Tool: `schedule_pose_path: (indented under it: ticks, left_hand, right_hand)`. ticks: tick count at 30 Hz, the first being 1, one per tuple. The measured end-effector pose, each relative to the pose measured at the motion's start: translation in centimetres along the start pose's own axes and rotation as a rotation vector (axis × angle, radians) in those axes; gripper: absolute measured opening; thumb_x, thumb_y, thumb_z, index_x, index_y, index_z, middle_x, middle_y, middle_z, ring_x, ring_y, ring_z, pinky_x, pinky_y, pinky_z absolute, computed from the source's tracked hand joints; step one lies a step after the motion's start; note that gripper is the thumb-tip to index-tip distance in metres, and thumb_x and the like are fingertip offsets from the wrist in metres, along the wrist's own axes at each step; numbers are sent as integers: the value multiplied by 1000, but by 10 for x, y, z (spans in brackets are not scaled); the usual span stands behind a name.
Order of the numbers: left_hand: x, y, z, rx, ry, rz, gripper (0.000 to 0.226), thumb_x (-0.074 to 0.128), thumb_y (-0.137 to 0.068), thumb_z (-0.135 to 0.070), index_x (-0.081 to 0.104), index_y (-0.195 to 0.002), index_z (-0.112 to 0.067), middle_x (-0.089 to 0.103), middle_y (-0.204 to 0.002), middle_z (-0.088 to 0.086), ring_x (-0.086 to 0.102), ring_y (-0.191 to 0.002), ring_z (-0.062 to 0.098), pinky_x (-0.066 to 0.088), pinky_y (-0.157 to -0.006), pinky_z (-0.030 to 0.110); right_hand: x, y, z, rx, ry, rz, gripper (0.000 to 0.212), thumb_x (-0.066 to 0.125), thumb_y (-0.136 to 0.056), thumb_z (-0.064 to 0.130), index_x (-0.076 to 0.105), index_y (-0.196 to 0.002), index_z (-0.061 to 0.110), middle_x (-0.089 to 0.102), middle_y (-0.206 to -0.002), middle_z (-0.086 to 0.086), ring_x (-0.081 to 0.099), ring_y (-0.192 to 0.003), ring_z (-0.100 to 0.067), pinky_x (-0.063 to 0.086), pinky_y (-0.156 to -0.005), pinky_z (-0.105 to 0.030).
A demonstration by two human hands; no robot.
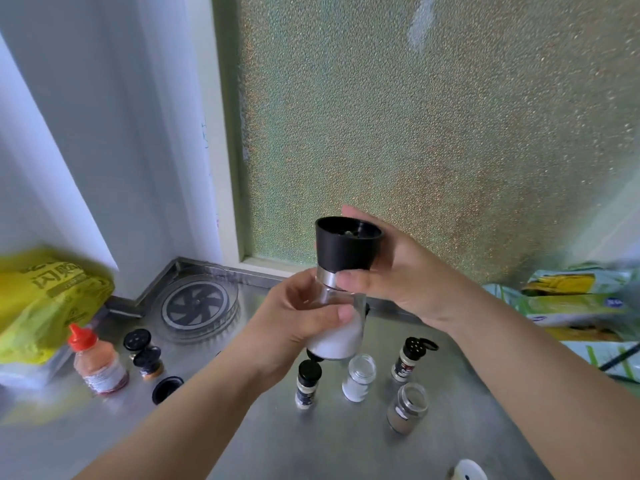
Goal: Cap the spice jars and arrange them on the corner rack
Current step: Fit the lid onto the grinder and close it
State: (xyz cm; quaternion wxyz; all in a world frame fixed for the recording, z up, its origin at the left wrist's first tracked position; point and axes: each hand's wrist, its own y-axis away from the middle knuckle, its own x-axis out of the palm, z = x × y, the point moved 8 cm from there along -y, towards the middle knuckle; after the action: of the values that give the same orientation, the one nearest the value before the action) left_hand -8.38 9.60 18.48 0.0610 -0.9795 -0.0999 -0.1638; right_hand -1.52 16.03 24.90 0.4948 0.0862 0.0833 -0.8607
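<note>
a white rounded object (468, 470) shows at the bottom edge, nearest the camera, on the steel counter (346, 441). beyond it stand small jars: an uncapped one of brown powder (407, 407), an uncapped one of white powder (358, 378), a black-capped jar (307, 384), and a jar with its flip lid open (408, 359); their labels are too small to read. to the left lie a loose black cap (166, 389), two black-lidded jars (142, 351) and a red-capped squeeze bottle (97, 362).

above these, held clear of the counter, is the glass grinder (341, 299), white grains in its lower part. the left hand (300, 323) wraps the clear body, fingers closed round it with the thumb across the front. the right hand (408, 271) grips the black top (347, 244), thumb under its rim and fingers curled behind.

farther back in the corner sits a clear round rack (196, 306) with a dark spoked centre. a yellow bag (45, 299) at left carries printed characters i cannot make out; green packets (575, 299) lie at right. behind all this rises a textured frosted pane (415, 133) in a pale frame beside a white wall (104, 133).
</note>
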Motion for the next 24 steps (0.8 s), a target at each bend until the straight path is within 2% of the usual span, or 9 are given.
schedule_pose_path:
  ticks: [2, 6, 8, 10, 14, 17, 20, 22, 24]
  left_hand:
    - [0, 0, -5, 40, -34, -55, 49, 76, -57, -13, 60, -103, -6, 67, -98, 13, 63, -89, 23, 52, -77, 31]
    - [-14, 4, -11, 125, -235, -343, 56, 80, -53, -17, 60, -105, -16, 68, -106, 8, 64, -100, 16, 52, -88, 32]
    - [-12, 3, -10, 129, -196, -279, 53, 78, -56, -12, 60, -107, -13, 69, -105, 8, 65, -98, 16, 52, -86, 31]
    - [-6, 2, -12, 104, -97, -134, 50, 76, -58, -8, 60, -106, -9, 68, -98, 9, 64, -90, 18, 52, -77, 28]
    - [9, 7, -11, 5, 94, 160, 55, 82, -54, -22, 61, -103, -7, 65, -91, 11, 60, -86, 22, 52, -74, 28]
    - [5, 10, -17, 68, 37, 45, 52, 80, -54, -19, 62, -102, -9, 67, -92, 7, 62, -88, 21, 52, -75, 27]
    - [-15, 14, -26, 167, -228, -284, 50, 79, -57, -14, 63, -104, -17, 72, -99, 5, 66, -96, 21, 54, -85, 32]
    - [-18, 15, -26, 182, -211, -289, 51, 77, -59, -10, 61, -107, -14, 71, -102, 9, 66, -97, 22, 54, -85, 33]
    - [-18, 14, -24, 162, -94, -172, 52, 75, -59, -12, 60, -108, -8, 69, -100, 11, 65, -93, 23, 54, -81, 31]
  right_hand:
    - [-3, -2, 0, -66, 78, -121, 61, 81, -59, 18, 57, -115, 25, 68, -101, 12, 64, -92, 1, 49, -81, -18]
    - [-10, 4, -7, -109, 307, -498, 64, 82, -48, 50, 59, -104, 29, 69, -97, 13, 65, -92, -1, 50, -84, -25]
    - [-4, -1, -9, -110, 236, -399, 74, 79, -44, 55, 56, -110, 29, 67, -99, 14, 63, -97, -4, 49, -89, -28]
    - [5, -9, -10, -75, 78, -140, 85, 80, -47, 42, 49, -123, 20, 65, -102, 9, 61, -104, -10, 46, -95, -33]
    - [23, -2, 4, -26, -120, 250, 70, 79, -57, 21, 53, -121, 7, 61, -117, -24, 60, -108, -30, 48, -94, -44]
    - [21, -6, 8, -79, -63, 68, 52, 79, -58, 21, 62, -104, 4, 65, -107, -26, 65, -92, -26, 52, -86, -43]
    - [11, -8, -2, -94, 134, -306, 53, 82, -45, 43, 65, -91, 23, 74, -88, -1, 70, -85, -15, 55, -84, -46]
    - [14, -10, -5, -95, 121, -306, 54, 81, -43, 46, 64, -91, 29, 73, -89, 6, 68, -88, -9, 55, -85, -43]
    - [25, -13, 0, -92, 4, -72, 55, 80, -47, 38, 62, -98, 31, 70, -97, 8, 65, -100, -10, 53, -86, -38]
